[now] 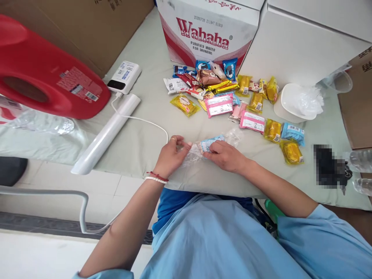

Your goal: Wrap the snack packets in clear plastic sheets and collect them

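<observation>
My left hand, with a red and a white bracelet at the wrist, pinches one end of a clear plastic bag low over the table's front part. From the right, my right hand has its fingers curled on a light blue snack packet, which lies in or against the crinkled plastic; I cannot tell which. Beyond my hands are pink-and-white packets, yellow-wrapped snacks and a heap of mixed wrapped snacks. Several more packets spread to the right, among them a blue one.
A Wahaha water box stands behind the snacks. On the right is a white tub with clear bags in it. A plastic film roll, a power bank with a white cable, and a red jug occupy the left.
</observation>
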`<state>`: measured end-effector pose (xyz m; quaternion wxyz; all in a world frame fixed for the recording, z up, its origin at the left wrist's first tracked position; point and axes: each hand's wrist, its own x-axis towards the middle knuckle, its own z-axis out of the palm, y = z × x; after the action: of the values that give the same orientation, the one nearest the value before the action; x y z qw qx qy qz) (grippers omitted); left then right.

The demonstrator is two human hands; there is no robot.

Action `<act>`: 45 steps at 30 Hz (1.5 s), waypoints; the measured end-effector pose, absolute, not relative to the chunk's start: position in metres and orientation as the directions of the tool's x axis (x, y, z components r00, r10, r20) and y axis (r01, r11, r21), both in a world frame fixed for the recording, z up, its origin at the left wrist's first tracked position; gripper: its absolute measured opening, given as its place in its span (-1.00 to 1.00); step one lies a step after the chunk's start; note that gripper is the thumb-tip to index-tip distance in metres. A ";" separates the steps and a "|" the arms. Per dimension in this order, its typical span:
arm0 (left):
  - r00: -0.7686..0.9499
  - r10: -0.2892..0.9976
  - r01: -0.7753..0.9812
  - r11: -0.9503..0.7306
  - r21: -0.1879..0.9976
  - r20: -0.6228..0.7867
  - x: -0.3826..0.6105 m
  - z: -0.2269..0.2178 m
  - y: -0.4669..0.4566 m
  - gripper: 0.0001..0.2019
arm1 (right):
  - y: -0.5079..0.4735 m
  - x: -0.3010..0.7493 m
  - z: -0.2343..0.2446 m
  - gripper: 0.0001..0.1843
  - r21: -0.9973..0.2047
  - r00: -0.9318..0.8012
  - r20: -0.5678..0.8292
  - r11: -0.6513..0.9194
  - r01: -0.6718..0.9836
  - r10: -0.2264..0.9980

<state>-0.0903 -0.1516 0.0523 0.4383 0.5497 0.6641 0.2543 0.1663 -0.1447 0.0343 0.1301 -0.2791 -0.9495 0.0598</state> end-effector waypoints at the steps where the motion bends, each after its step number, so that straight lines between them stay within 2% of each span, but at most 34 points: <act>1: -0.002 0.954 0.579 0.247 0.777 -0.301 -0.087 0.053 -0.152 -0.66 | -0.146 0.167 0.036 -0.65 -0.208 -0.804 0.235 0.837 0.507 0.546; 3: 0.020 0.952 0.630 0.225 0.744 -0.304 -0.083 0.055 -0.154 -0.71 | -0.151 0.170 0.038 -0.66 -0.250 -0.785 0.276 0.830 0.499 0.555; 5: -0.024 0.945 0.545 0.285 0.789 -0.326 -0.080 0.059 -0.156 -0.71 | -0.155 0.173 0.038 -0.65 -0.284 -0.762 0.298 0.816 0.504 0.575; 8: -0.043 0.892 0.245 0.446 0.861 -0.450 -0.069 0.070 -0.156 -0.65 | -0.159 0.176 0.034 -0.63 -0.344 -0.745 0.295 0.794 0.500 0.598; 11: 0.045 0.833 -0.053 0.553 0.832 -0.551 -0.046 0.080 -0.152 -0.66 | -0.160 0.176 0.031 -0.61 -0.417 -0.740 0.271 0.768 0.486 0.615; 14: 0.048 0.832 -0.179 0.551 0.815 -0.552 -0.022 0.082 -0.150 -0.74 | -0.160 0.179 0.033 -0.63 -0.485 -0.734 0.251 0.739 0.468 0.630; 17: 0.011 0.884 -0.062 0.466 0.882 -0.467 -0.006 0.073 -0.151 -0.71 | -0.161 0.188 0.040 -0.66 -0.612 -0.723 0.249 0.684 0.398 0.644; 19: 0.028 0.931 0.167 0.355 0.920 -0.365 -0.001 0.065 -0.152 -0.67 | -0.159 0.197 0.046 -0.68 -0.724 -0.617 0.234 0.558 0.405 0.751; 20: 0.050 0.952 0.308 0.274 0.911 -0.303 0.001 0.062 -0.152 -0.66 | -0.156 0.201 0.049 -0.66 -0.763 -0.493 0.225 0.467 0.447 0.841; 22: 0.096 0.977 0.587 0.101 0.803 -0.193 0.006 0.058 -0.150 -0.64 | -0.145 0.209 0.052 -0.64 -0.772 -0.150 0.230 0.275 0.573 0.961; 23: 0.110 0.981 0.701 0.037 0.712 -0.160 0.008 0.058 -0.149 -0.65 | -0.138 0.212 0.052 -0.63 -0.744 -0.002 0.251 0.194 0.640 0.968; 24: 0.115 0.982 0.789 0.000 0.614 -0.148 0.011 0.059 -0.148 -0.65 | -0.132 0.214 0.050 -0.60 -0.703 0.086 0.266 0.132 0.699 0.960; 26: 0.090 0.984 0.891 -0.011 0.453 -0.155 0.016 0.062 -0.147 -0.69 | -0.121 0.219 0.043 -0.51 -0.609 0.073 0.208 0.070 0.790 0.975; 28: 0.053 0.987 0.919 0.011 0.394 -0.153 0.018 0.063 -0.146 -0.72 | -0.120 0.222 0.036 -0.62 -0.543 -0.044 0.058 0.069 0.837 0.997; 30: 0.004 0.994 0.908 0.044 0.417 -0.113 0.017 0.062 -0.146 -0.74 | -0.127 0.224 0.032 -0.78 -0.518 -0.121 -0.008 0.099 0.850 0.993; 31: -0.030 0.996 0.896 0.065 0.439 -0.086 0.016 0.060 -0.145 -0.70 | -0.132 0.224 0.033 -0.82 -0.518 -0.124 0.017 0.115 0.847 0.992; 33: -0.106 0.992 0.873 0.126 0.472 -0.069 0.012 0.056 -0.144 -0.48 | -0.143 0.219 0.037 -0.85 -0.536 -0.093 0.115 0.141 0.832 0.989; 35: -0.122 0.984 0.862 0.170 0.478 -0.130 0.009 0.051 -0.141 -0.40 | -0.152 0.207 0.044 -0.84 -0.566 -0.107 0.161 0.181 0.804 0.981; 39: -0.031 0.971 0.866 0.145 0.478 -0.238 0.005 0.046 -0.133 -0.67 | -0.158 0.173 0.050 -0.84 -0.623 -0.227 0.101 0.239 0.744 0.969; 42: -0.073 0.973 0.781 0.192 0.595 -0.217 0.003 0.048 -0.133 -0.71 | -0.159 0.157 0.046 -0.85 -0.730 -0.191 0.062 0.175 0.661 0.980; 45: -0.118 0.991 0.696 0.123 0.707 -0.057 0.006 0.050 -0.142 -0.68 | -0.165 0.152 0.041 -0.84 -0.923 -0.101 -0.084 -0.039 0.384 0.991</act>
<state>0.0058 -0.1423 0.0503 0.2741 0.6048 0.6976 0.2693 0.1521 -0.1654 0.0411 0.3478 -0.5732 -0.5997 0.4367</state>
